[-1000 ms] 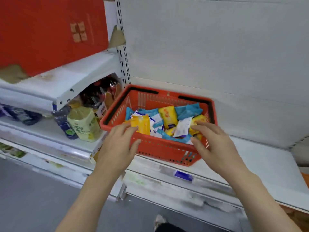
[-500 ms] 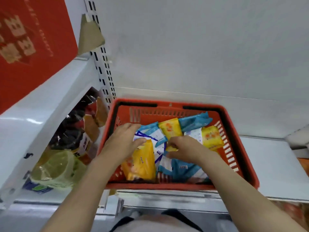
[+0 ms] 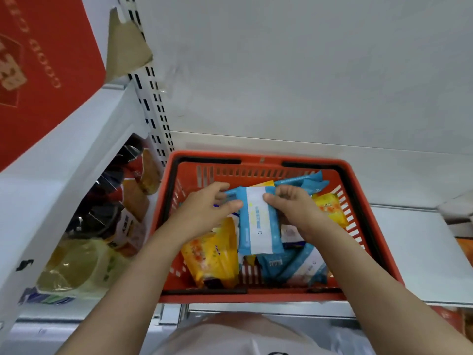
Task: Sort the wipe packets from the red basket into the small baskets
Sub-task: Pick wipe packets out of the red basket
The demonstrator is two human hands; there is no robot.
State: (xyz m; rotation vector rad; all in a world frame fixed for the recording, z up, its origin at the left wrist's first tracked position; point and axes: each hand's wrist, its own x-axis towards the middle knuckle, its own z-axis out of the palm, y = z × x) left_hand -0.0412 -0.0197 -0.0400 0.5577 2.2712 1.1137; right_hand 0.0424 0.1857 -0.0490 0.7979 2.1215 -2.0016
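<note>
On the left shelf lie bagged snacks (image 3: 112,221), beside the red basket (image 3: 258,297) on the white shelf (image 3: 409,252). Inside it, the left hand (image 3: 204,213) and right hand (image 3: 297,211) pinch opposite edges of a blue-and-white wipe packet (image 3: 258,221), raised above a yellow packet (image 3: 212,257) and other blue packets (image 3: 297,267)

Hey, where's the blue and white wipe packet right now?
In the head view, the blue and white packet is held up over the middle of the red basket, pinched between the left hand and right hand, above the yellow packet.
</note>
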